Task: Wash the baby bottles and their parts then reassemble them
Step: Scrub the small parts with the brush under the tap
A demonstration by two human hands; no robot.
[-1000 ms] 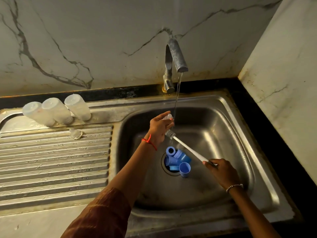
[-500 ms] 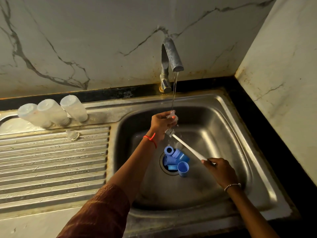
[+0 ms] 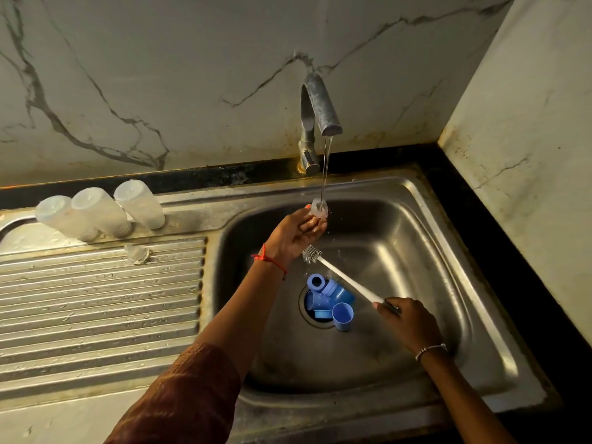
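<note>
My left hand (image 3: 296,231) holds a clear silicone nipple (image 3: 319,207) up in the water stream falling from the tap (image 3: 317,113). My right hand (image 3: 408,322) grips the white handle of a small bottle brush (image 3: 344,277), whose bristle head sits just below my left hand. Several blue caps and rings (image 3: 330,298) lie piled over the drain in the sink (image 3: 448,257). Three clear bottles (image 3: 99,211) stand upside down at the back of the drainboard, with another clear nipple (image 3: 137,253) lying in front of them.
The ribbed steel drainboard (image 3: 96,309) fills the left side. A marble wall rises behind the sink, and a second wall (image 3: 528,155) closes in on the right beyond a black counter strip.
My left hand has lifted the nipple from beside the brush head up into the running water. The brush and my right hand have stayed nearly in place.
</note>
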